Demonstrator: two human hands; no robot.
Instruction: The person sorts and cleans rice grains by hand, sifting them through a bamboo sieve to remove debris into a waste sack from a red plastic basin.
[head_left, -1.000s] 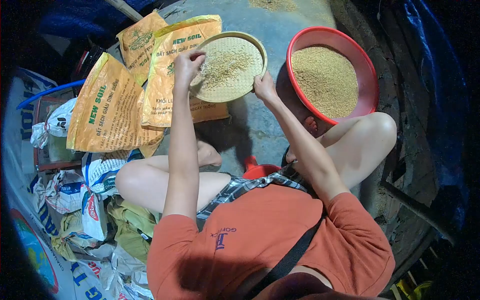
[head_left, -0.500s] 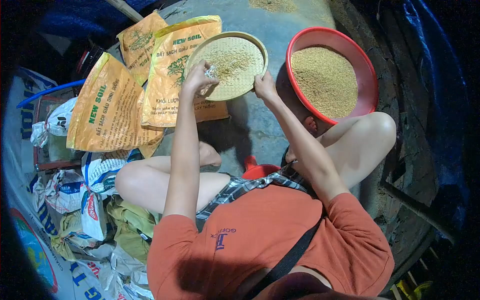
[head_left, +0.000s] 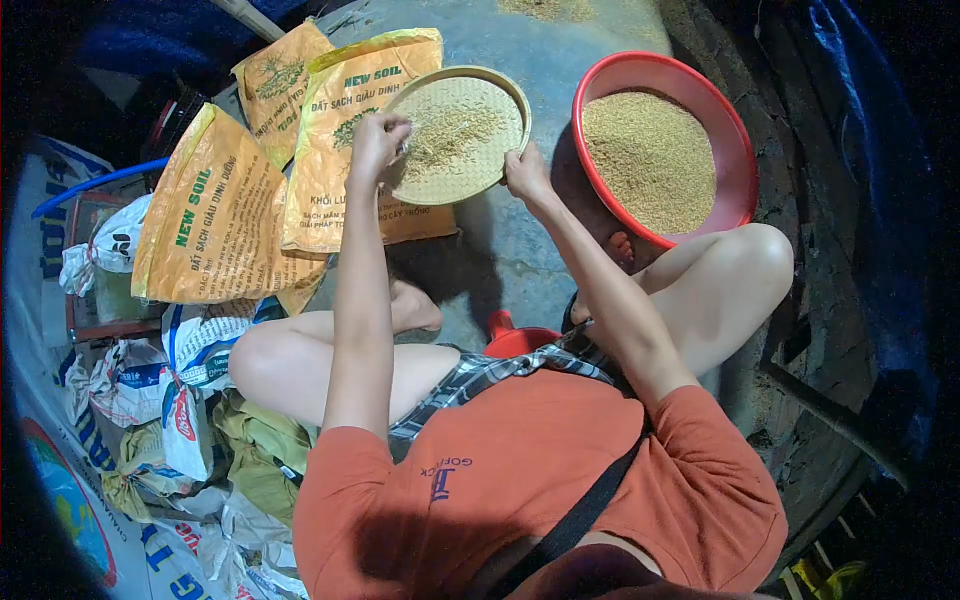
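A round, shallow woven tray is held up over the orange sacks, with grains spread across its middle and left side. My right hand grips the tray's lower right rim, fingers wrapped round it. At the tray's left edge is my left hand, its fingers curled together; whatever they hold is too small to make out. A red basin with a large heap of grain stands to the right of the tray.
Orange printed sacks lie at the left and under the tray. A red plastic object sits between my legs. Crumpled white bags and a green cloth are at lower left. Some grain lies on the floor ahead.
My left hand has moved up and left to the tray's edge, and the white stuff in its fingers no longer shows clearly. The tray has shifted and tilted slightly.
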